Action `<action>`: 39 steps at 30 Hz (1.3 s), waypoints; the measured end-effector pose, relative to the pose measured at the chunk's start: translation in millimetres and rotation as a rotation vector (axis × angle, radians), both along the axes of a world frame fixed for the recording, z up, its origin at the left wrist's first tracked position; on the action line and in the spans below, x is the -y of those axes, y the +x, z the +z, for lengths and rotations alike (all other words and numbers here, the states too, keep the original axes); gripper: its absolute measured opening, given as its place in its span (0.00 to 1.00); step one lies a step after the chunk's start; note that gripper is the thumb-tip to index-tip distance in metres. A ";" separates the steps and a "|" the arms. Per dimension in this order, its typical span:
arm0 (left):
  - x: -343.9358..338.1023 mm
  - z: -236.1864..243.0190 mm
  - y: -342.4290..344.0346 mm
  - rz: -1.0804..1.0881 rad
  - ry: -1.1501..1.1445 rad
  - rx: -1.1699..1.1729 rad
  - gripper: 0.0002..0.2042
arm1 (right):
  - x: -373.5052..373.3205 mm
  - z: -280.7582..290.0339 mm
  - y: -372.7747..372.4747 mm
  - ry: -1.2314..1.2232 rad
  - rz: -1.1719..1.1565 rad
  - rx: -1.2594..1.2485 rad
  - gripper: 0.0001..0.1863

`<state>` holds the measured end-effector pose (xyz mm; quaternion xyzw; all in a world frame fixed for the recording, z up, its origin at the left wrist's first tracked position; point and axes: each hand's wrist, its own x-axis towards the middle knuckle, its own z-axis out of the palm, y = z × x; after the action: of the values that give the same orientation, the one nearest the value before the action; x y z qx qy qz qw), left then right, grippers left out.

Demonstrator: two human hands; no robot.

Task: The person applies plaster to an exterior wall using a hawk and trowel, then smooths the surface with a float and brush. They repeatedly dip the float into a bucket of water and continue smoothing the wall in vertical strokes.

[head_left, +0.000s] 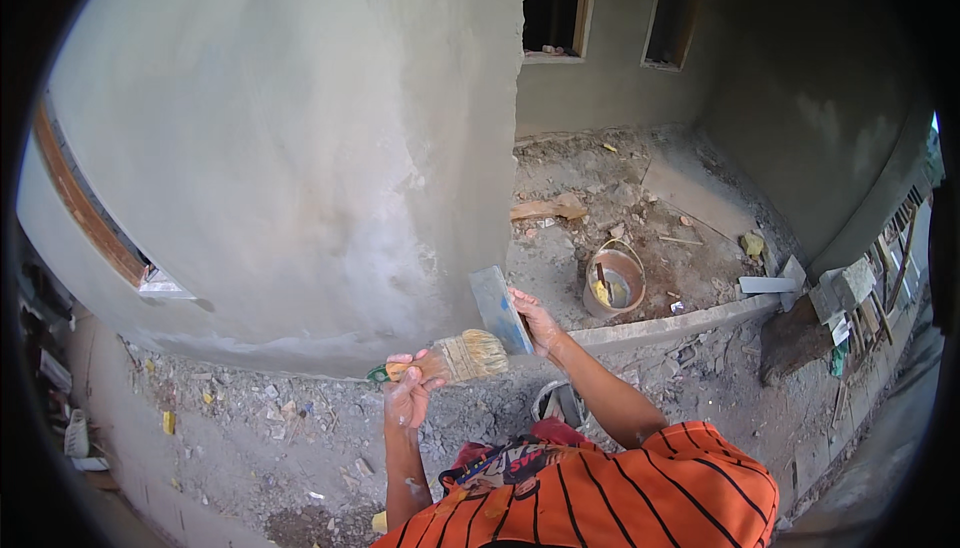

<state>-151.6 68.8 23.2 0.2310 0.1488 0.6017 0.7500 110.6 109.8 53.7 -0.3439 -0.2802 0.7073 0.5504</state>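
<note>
The bare left forearm rises nearly upright, while the bare right forearm slants up and inward. The left hand grips with curled fingers; the right hand, held higher, grips too.

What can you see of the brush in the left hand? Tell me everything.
The brush is wide, with coarse-looking, yellowish-tan bristles, slightly splayed and duller toward the base. Its green handle end sticks out to the left of the left hand, which grips the brush. It is held nearly level, bristles pointing right and slightly up toward the trowel; whether they touch its blade is unclear.
</note>
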 end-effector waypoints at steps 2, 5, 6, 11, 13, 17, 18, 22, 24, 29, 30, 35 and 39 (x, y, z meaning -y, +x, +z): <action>-3.6 4.9 -2.8 -0.063 -0.030 -0.010 0.13 | 8.8 9.6 -14.1 -0.043 -0.037 -0.146 0.19; -5.1 1.0 -4.7 -0.108 -0.031 -0.018 0.14 | 30.3 -8.4 -13.0 -0.233 -0.117 -0.263 0.20; -3.3 0.4 -4.9 -0.106 -0.041 -0.031 0.13 | 37.0 -26.7 -9.1 -0.274 -0.130 -0.327 0.20; 5.6 4.9 -0.9 -0.058 -0.176 -0.247 0.10 | 89.2 -96.4 19.1 -0.495 -0.294 -0.403 0.20; 14.3 0.2 5.8 -0.026 -0.250 -0.382 0.09 | 111.4 -106.0 34.2 -0.566 -0.360 -0.402 0.17; 42.8 -13.9 25.9 0.068 -0.401 -0.658 0.10 | 144.0 -106.2 66.2 -0.611 -0.410 -0.347 0.14; 48.3 -17.5 31.8 0.084 -0.426 -0.700 0.10 | 148.5 -119.7 78.3 -0.627 -0.387 -0.328 0.13; 72.9 -28.2 79.1 0.137 -0.508 -0.791 0.13 | 157.6 -135.9 128.1 -0.607 -0.396 -0.226 0.14; 87.5 -26.1 108.7 0.152 -0.550 -0.805 0.13 | 165.8 -142.7 156.5 -0.569 -0.389 -0.242 0.14; 123.9 -4.4 156.9 0.185 -0.581 -0.973 0.11 | 163.6 -183.8 192.1 -0.641 -0.342 -0.323 0.13; 131.4 -2.3 165.5 0.213 -0.582 -1.021 0.11 | 162.5 -189.2 194.7 -0.637 -0.333 -0.331 0.13; 148.6 7.7 177.0 0.314 -0.544 -1.146 0.10 | 155.3 -192.6 197.1 -0.633 -0.271 -0.430 0.14; 147.1 11.4 188.0 0.323 -0.576 -1.024 0.11 | 157.5 -197.6 206.9 -0.707 -0.258 -0.298 0.15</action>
<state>36.4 -78.2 34.7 0.2533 0.6807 0.4558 0.5146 317.5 -47.7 -143.9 -0.4379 0.1086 0.7272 0.5173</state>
